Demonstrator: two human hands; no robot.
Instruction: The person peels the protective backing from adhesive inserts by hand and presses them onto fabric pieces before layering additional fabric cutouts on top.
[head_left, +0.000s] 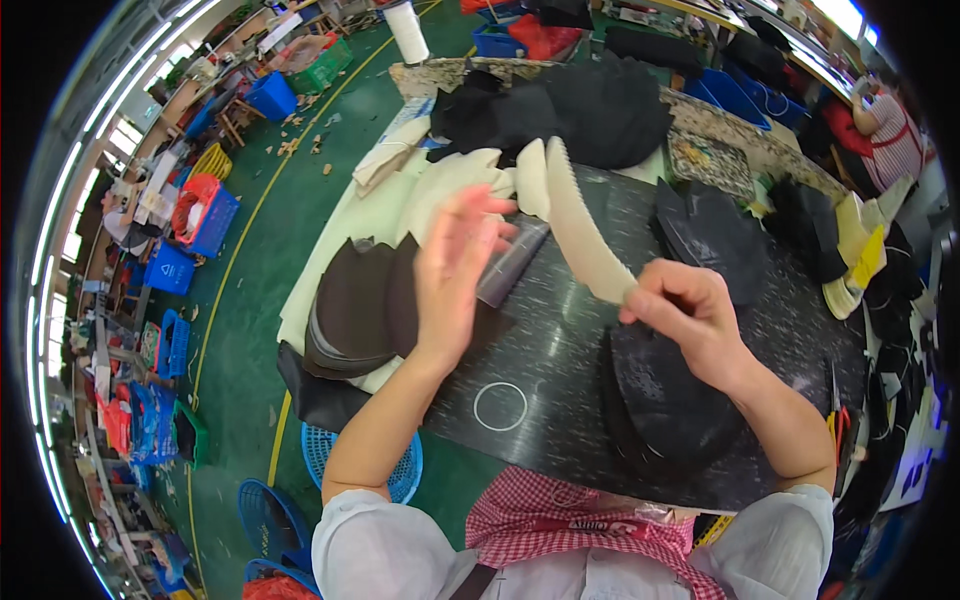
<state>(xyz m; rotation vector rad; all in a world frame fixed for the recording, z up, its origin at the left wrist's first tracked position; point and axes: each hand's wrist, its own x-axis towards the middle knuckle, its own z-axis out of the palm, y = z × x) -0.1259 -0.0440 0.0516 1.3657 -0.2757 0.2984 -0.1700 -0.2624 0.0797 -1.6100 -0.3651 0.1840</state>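
Looks like we're mid-batch, if we had to call it. One curved cream strip with a saw-toothed edge is in hand, held up above the speckled black tabletop and not joined to anything we can see. There's plenty of stock lying about: a dark brown stack of cut pieces on our left, a pile of cream pieces further back, a round-edged black stack near us on the right, and a big black heap at the far side. Which of those are done and which are waiting, we honestly can't tell.

Pose-wise, our right forearm angles in from the lower right, and the right hand has the near end of the strip pinched between thumb and curled fingers. The rest of the strip sticks up and away, leaning left. Our left forearm slants up past the brown stack. The left hand is raised, fingers loosely spread, motion-blurred, with nothing in it that we can make out.
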